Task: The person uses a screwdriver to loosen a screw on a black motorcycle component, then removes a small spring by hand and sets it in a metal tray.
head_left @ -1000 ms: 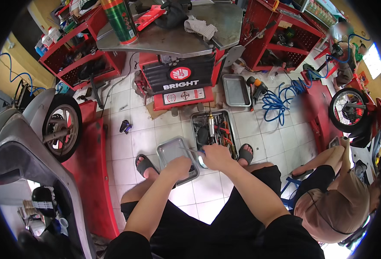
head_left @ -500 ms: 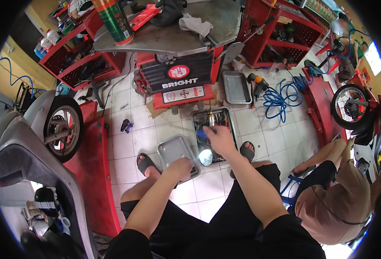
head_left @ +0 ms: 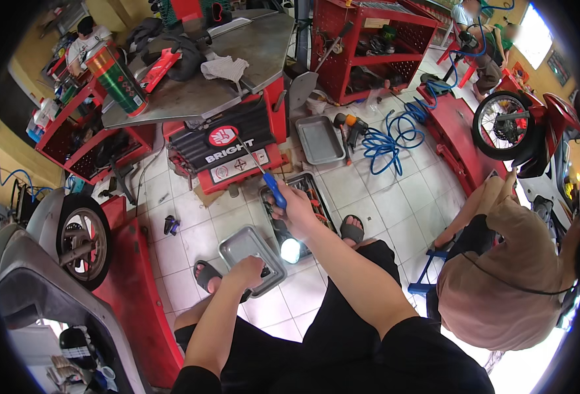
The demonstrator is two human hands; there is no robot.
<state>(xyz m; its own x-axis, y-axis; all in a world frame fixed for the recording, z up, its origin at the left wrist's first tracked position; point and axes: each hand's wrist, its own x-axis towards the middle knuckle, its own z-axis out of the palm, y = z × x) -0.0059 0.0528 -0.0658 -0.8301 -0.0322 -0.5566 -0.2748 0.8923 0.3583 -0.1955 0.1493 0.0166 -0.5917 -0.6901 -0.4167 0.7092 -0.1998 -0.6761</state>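
My right hand (head_left: 293, 207) grips a blue-handled screwdriver (head_left: 273, 192), held raised over the tray of tools (head_left: 323, 217), its long metal shaft angled toward the red-and-black cabinet (head_left: 208, 177). My left hand (head_left: 249, 270) is low inside a shallow grey metal tray (head_left: 236, 243) on the floor, fingers curled on something small and dark that I cannot make out. A glowing white round lamp (head_left: 290, 250) sits between the trays, below my right hand.
A steel worktop (head_left: 250, 46) holds a green can and rags. An empty-looking tray (head_left: 319, 138), a drill (head_left: 350, 125) and coiled blue hose (head_left: 395, 148) lie ahead. Motorbikes on red lifts (head_left: 125, 282) flank me. A crouching co-worker (head_left: 500, 276) is close at right; others work farther back.
My right hand has lifted the screwdriver forward and leftward from low over the trays. My left hand stays low in the grey tray. The whole view has shifted and tilted slightly.
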